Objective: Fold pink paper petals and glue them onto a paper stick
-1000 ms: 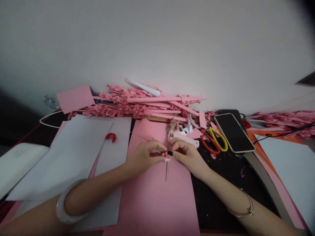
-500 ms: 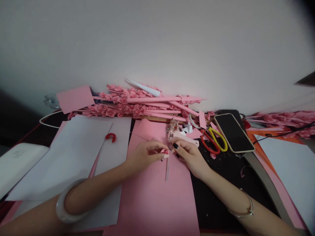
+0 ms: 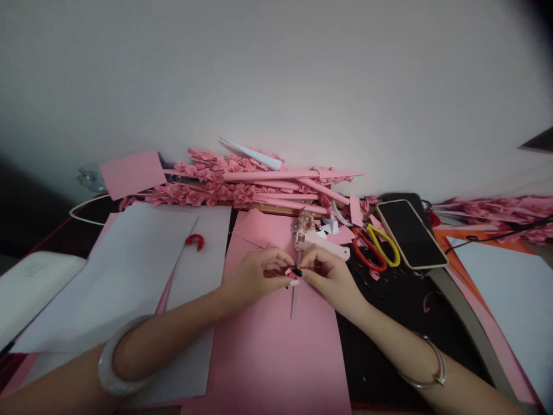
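Between the fingertips of my left hand (image 3: 264,275) is a small folded pink paper flower (image 3: 291,273). My right hand (image 3: 332,280) meets it from the other side, thumb and fingers pinched at the flower's right edge. Just beyond my fingers lies a pale pink glue gun (image 3: 313,239), its handle end pointing right. A thin translucent glue stick (image 3: 294,305) runs toward me below the hands. Under all this is a large pink paper sheet (image 3: 276,357).
Pink paper flowers (image 3: 207,187) and rolled paper cones (image 3: 270,174) are heaped along the wall. White sheets (image 3: 116,276) lie left with a red curved piece (image 3: 194,241). To the right are scissors (image 3: 370,253) with red and yellow handles and a phone (image 3: 412,233).
My right thumb and fingers have moved slightly left and down onto the flower, closing the gap to my left fingertips. My left hand has hardly moved.
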Action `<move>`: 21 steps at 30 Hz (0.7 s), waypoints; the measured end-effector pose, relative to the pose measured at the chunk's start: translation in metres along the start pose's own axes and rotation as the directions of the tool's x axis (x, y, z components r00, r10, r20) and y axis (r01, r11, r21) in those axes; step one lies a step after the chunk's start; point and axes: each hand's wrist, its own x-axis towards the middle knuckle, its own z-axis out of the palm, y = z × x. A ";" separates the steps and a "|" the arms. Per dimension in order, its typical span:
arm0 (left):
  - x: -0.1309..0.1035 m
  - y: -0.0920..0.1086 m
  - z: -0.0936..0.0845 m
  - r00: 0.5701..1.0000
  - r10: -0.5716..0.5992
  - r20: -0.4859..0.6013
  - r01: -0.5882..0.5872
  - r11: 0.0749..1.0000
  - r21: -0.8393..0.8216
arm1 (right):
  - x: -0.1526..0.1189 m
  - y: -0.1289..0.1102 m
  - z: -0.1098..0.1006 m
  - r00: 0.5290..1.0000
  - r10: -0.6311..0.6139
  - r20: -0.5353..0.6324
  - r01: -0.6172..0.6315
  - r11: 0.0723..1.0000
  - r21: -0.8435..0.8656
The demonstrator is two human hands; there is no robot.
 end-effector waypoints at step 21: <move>-0.001 0.005 0.000 0.998 0.026 -0.060 -0.017 0.989 0.145 | 0.004 -0.003 -0.005 0.991 0.098 0.093 -0.098 0.995 -0.009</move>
